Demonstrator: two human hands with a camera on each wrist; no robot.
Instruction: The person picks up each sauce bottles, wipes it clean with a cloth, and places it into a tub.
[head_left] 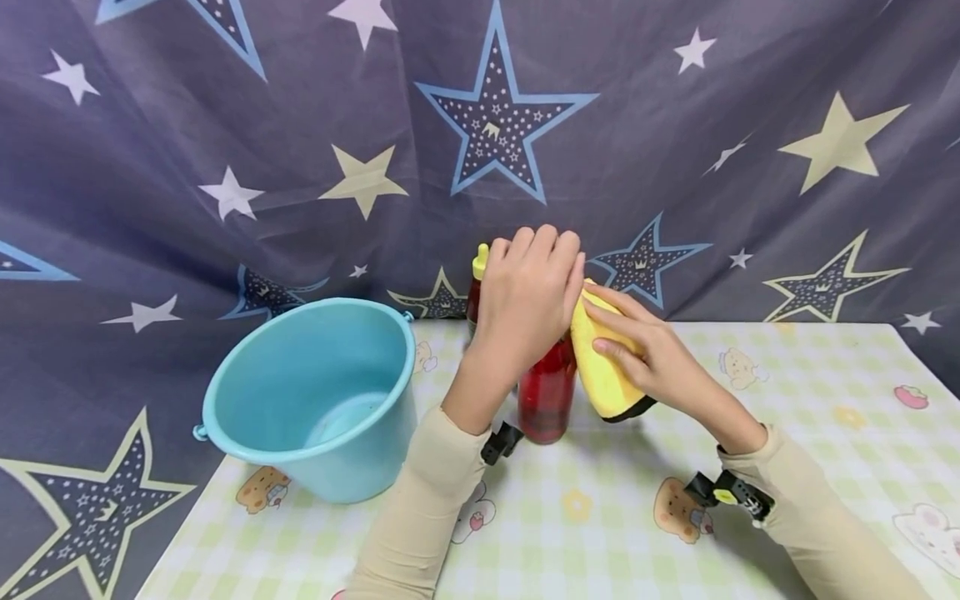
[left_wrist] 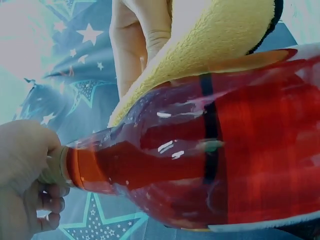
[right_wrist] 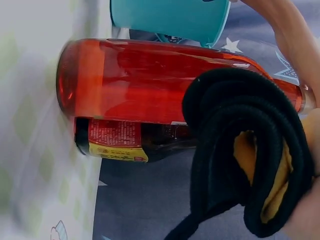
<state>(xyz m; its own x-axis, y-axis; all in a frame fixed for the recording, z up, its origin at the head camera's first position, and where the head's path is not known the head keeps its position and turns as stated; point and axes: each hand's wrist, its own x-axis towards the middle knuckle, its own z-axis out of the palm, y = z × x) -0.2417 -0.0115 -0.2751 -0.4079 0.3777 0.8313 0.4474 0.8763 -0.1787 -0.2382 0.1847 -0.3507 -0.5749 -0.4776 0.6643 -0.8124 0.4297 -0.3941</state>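
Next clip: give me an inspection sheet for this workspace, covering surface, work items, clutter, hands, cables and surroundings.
Surface: table under a pale green checked cloth with cartoon prints.
Work items: clear plastic bottle of red liquid standing upright; folded yellow cloth with black edging laid against the bottle's upper side.
Clutter: light blue plastic bucket left of the bottle; a second dark bottle with a yellow cap behind it.
Hands: left hand grips the red bottle's top; right hand presses the cloth against the bottle.
Cables: nothing seen; small black wrist mounts only.
Surroundings: dark blue star-patterned curtain hangs behind the table.
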